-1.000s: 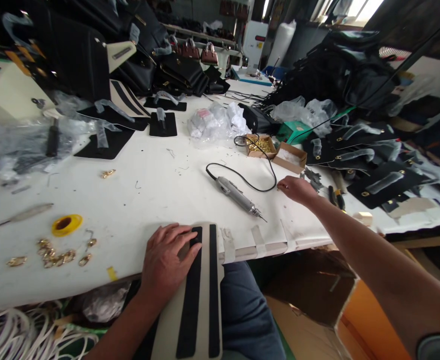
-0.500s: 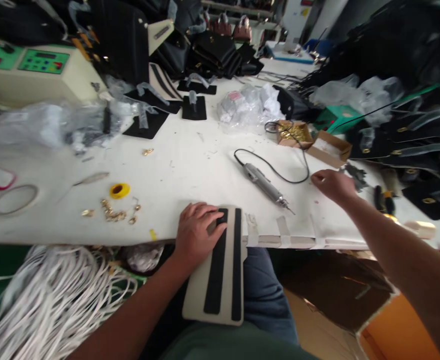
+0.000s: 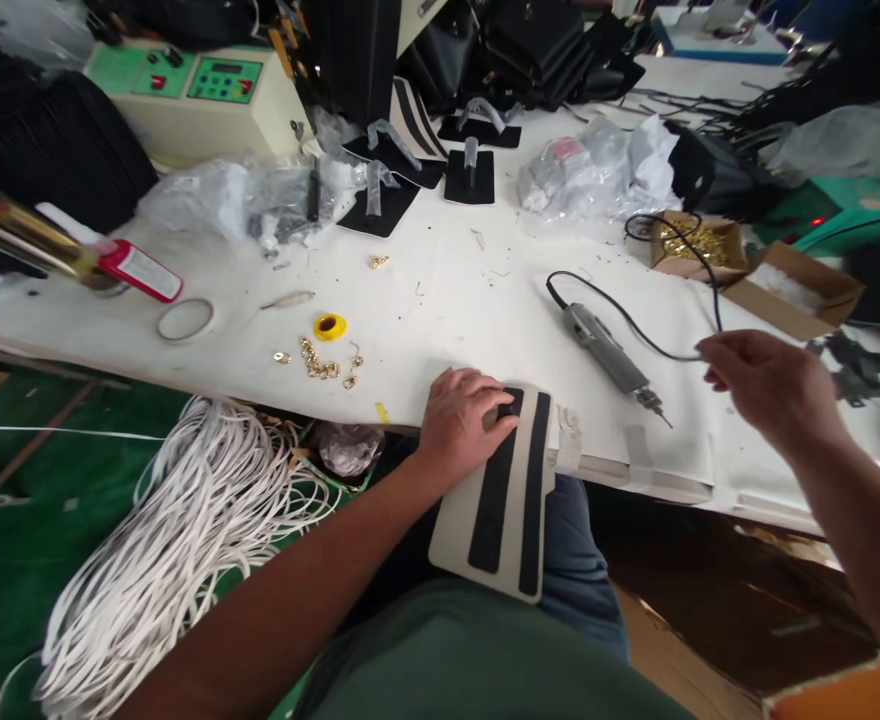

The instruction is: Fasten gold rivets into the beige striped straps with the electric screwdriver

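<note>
My left hand (image 3: 464,425) lies on a cream panel with two black stripes (image 3: 515,480), thumb and fingers closed over its upper part. The panel sticks out past the table's front edge above my lap. My right hand (image 3: 762,385) hovers over the table at the right, its fingertips pinched together; whatever they hold is too small to make out. Between my hands lies a grey electric screwdriver (image 3: 606,350), bit pointing toward me. Its black cable (image 3: 639,325) loops close to my right fingertips.
Small boxes of gold hardware (image 3: 699,245) and whitish pieces (image 3: 792,295) stand behind my right hand. Gold chain bits (image 3: 318,362), a yellow ring (image 3: 330,327) and an awl-like tool (image 3: 290,299) lie left. White cord (image 3: 185,560) heaps below the table. Crumpled plastic (image 3: 590,175) sits farther back.
The view has turned left and down, shifting the table's contents rightward in the picture. My right hand stays near the cable, its pinched fingertips now showing more. My left hand keeps to the panel.
</note>
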A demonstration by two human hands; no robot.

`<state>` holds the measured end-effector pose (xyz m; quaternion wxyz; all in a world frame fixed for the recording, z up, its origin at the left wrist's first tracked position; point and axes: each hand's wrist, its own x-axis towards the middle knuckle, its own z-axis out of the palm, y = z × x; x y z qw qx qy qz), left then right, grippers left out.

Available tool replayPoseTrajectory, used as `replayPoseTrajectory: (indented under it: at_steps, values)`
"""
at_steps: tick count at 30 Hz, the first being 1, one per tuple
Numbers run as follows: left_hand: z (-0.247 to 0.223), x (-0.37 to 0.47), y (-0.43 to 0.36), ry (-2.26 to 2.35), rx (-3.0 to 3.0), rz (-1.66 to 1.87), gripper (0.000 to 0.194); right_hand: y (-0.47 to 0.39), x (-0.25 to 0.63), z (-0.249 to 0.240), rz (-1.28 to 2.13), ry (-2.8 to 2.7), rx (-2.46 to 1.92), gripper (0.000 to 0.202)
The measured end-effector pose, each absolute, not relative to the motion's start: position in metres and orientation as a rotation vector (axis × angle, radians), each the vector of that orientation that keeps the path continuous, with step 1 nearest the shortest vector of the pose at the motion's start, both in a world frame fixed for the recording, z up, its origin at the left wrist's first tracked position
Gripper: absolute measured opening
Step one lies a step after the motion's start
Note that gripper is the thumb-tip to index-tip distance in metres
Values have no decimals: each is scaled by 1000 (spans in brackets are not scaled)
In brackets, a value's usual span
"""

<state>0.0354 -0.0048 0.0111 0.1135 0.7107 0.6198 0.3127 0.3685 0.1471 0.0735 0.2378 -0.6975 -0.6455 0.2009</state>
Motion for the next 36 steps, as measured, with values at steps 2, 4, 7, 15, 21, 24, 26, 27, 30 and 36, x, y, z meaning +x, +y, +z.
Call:
replayPoseTrajectory:
  at_steps: [2, 4, 7, 15, 21, 24, 26, 27, 30, 36]
  values:
    - [10, 35, -5, 1813, 2086, 918, 20, 111, 323, 75, 901, -1923, -1631, 30]
    - [10, 35, -5, 1816, 2080, 916, 21, 83, 281, 69, 1108, -2086, -1430, 35]
    - [10, 36, -5, 1819, 2066, 908, 24, 64, 238, 53, 1111, -2230, -1297, 26]
    - [9, 35, -7, 1812, 2054, 906, 23, 66, 220, 40, 1011, -2400, -1221, 18]
    - [10, 34, -7, 1818, 2057, 889, 23, 66, 217, 44, 917, -2501, -1201, 15]
    - [10, 34, -8, 1820, 2059, 878, 24, 67, 215, 48, 839, -2562, -1215, 14]
    - [9, 34, -8, 1821, 2056, 873, 24, 68, 213, 51, 819, -2585, -1229, 13]
    - [9, 34, -8, 1821, 2055, 870, 24, 69, 212, 52, 814, -2594, -1239, 13]
    - [9, 34, -8, 1824, 2056, 863, 25, 71, 209, 55, 795, -2601, -1307, 13]
    - [9, 34, -8, 1817, 2068, 869, 26, 73, 205, 52, 931, -2469, -1567, 15]
